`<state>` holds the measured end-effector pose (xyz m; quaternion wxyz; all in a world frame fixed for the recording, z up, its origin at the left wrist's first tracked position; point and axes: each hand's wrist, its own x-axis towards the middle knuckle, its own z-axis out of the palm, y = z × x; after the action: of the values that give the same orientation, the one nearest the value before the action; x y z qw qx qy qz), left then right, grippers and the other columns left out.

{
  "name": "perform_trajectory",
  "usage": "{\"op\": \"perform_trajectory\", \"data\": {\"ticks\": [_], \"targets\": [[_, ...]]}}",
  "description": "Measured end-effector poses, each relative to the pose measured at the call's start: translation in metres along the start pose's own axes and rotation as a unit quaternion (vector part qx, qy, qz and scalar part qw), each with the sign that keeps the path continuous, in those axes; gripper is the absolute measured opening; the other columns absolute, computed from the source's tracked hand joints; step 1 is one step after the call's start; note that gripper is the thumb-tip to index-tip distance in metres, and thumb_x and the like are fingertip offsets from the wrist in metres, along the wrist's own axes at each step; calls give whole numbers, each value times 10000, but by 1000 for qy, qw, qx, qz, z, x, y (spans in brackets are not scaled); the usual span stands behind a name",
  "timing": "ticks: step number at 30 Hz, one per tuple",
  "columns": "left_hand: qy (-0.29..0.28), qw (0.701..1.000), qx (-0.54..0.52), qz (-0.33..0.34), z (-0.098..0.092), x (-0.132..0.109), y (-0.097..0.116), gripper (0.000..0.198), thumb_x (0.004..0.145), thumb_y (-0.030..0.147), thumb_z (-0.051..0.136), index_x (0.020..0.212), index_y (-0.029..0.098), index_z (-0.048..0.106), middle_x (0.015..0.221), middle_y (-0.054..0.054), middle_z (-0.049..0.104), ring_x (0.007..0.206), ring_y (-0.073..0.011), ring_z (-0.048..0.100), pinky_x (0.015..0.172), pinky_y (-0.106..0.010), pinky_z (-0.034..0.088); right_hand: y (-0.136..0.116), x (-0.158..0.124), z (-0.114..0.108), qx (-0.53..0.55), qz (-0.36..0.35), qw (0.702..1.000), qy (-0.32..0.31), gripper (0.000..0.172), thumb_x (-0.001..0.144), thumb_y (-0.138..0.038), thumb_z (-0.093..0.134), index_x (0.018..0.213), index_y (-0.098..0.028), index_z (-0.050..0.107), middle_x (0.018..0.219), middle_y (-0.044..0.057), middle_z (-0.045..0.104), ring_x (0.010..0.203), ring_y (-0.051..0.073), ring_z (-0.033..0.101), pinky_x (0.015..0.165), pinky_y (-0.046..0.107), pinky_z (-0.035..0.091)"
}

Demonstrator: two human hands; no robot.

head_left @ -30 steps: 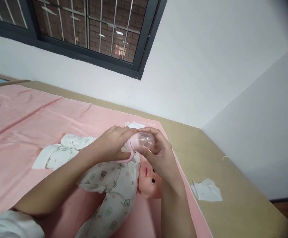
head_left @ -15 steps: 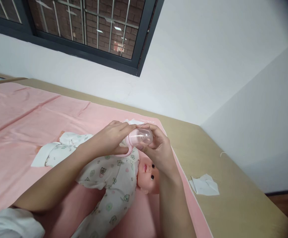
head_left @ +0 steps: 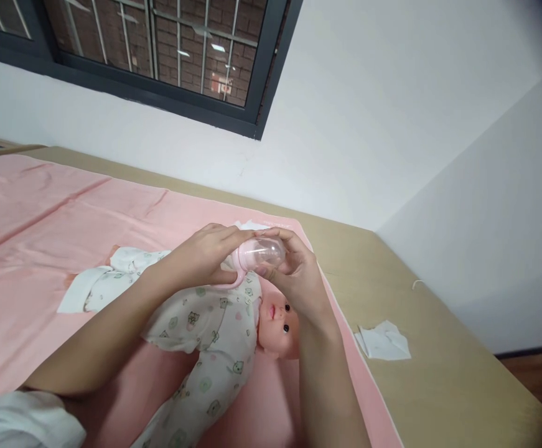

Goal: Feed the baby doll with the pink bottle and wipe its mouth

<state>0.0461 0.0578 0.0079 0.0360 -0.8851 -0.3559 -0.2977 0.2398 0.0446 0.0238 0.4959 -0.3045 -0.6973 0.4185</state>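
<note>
A baby bottle with a pink collar and handle is held sideways between my two hands, above a doll's chest. My left hand wraps round the bottle's body by the pink handle. Over the nipple end sits a clear domed cap, which the fingers and thumb of my right hand grip. Under my arms the baby doll lies on its back in a white printed outfit. My right wrist and forearm hide part of its head.
The doll lies on a pink mat spread over a wooden table. A folded white tissue is on the wood at the right. Some white material lies behind my hands. A wall and a barred window stand beyond.
My hands and the bottle stay together in nearly the same hold. The whole view has shifted slightly; the cap still covers the bottle's end.
</note>
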Motion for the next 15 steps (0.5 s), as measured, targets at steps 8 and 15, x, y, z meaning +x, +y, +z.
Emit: {"op": "perform_trajectory", "data": {"ticks": [8,15], "targets": [[-2,989,41,-142,-20,-2,-34,422,734,217,559,1154,190,532,1078,-44,651,944,-233,594,963,-363,349,9,2,-54,-111,-58,977,174,504,720,-417,722,1164,-288,522,1258,55,554,1138,220,545,926,391,483],[-23,962,81,-259,-18,-11,-79,343,713,287,593,1046,248,524,909,-46,629,1002,-318,549,848,-384,347,120,7,-139,-309,88,907,273,592,629,-302,675,1201,-201,559,1230,110,579,1091,259,556,958,460,439]]}}
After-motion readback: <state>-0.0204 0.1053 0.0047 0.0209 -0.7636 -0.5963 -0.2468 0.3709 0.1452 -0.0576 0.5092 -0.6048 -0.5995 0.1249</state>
